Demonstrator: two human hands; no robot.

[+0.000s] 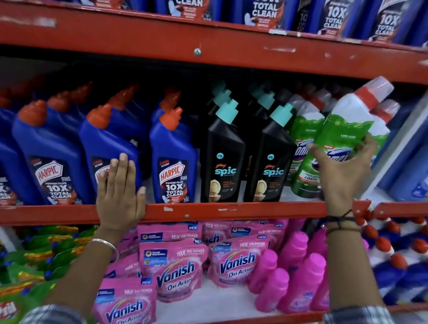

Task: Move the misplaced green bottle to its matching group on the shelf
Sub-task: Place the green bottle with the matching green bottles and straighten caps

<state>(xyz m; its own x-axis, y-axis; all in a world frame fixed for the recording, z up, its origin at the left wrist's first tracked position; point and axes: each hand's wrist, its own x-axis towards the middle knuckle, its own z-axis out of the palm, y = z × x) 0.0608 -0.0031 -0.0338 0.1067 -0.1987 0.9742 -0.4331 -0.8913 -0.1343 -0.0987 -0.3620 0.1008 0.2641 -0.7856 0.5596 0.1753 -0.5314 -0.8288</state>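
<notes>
A green-and-white bottle [341, 132] with a red collar and white cap is tilted to the right, held by my right hand [342, 171], whose fingers wrap its label. It is in front of the group of matching green bottles [305, 134] at the right of the middle shelf, lifted slightly off the shelf floor. My left hand [119, 194] lies flat with fingers apart against a blue Harpic bottle [104, 146] and the red shelf edge [203, 210], holding nothing.
Blue Harpic bottles [172, 158] fill the left of the middle shelf, black Spic bottles [222, 157] the centre. Light blue bottles [427, 161] stand far right behind an upright. Pink Vanish pouches [179, 270] and pink bottles [300, 282] sit below; a red shelf beam [219, 44] runs overhead.
</notes>
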